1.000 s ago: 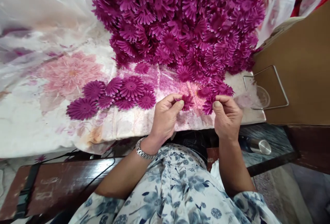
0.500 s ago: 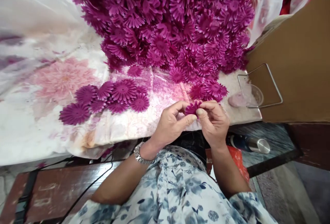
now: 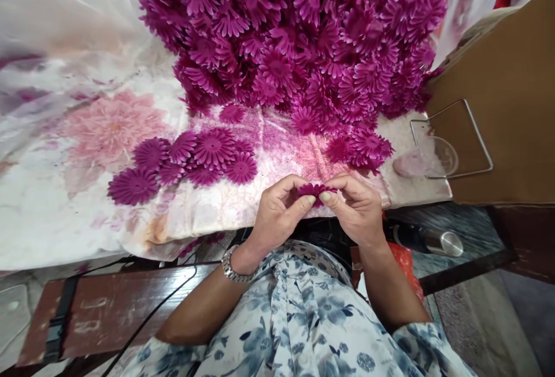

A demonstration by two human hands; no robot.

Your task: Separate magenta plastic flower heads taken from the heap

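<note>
My left hand (image 3: 277,212) and my right hand (image 3: 355,206) meet at the table's near edge, both pinched on one small magenta flower piece (image 3: 313,190) held between the fingertips. A big heap of magenta flower pieces (image 3: 295,36) fills the top middle of the view. Several flatter flower pieces (image 3: 191,160) lie in a loose row to the left of my hands on the stained floral cloth (image 3: 87,203). A silver watch (image 3: 234,270) is on my left wrist.
A brown cardboard box (image 3: 511,105) stands at the right, with a wire frame (image 3: 455,143) and a clear round lid at its foot. A steel bottle (image 3: 433,241) lies below the table edge. A brown bench (image 3: 108,313) with black cables runs at lower left.
A second ago each hand held its own flower piece, apart. The hands then came together, and both now pinch one flower, a little lower and nearer my body.
</note>
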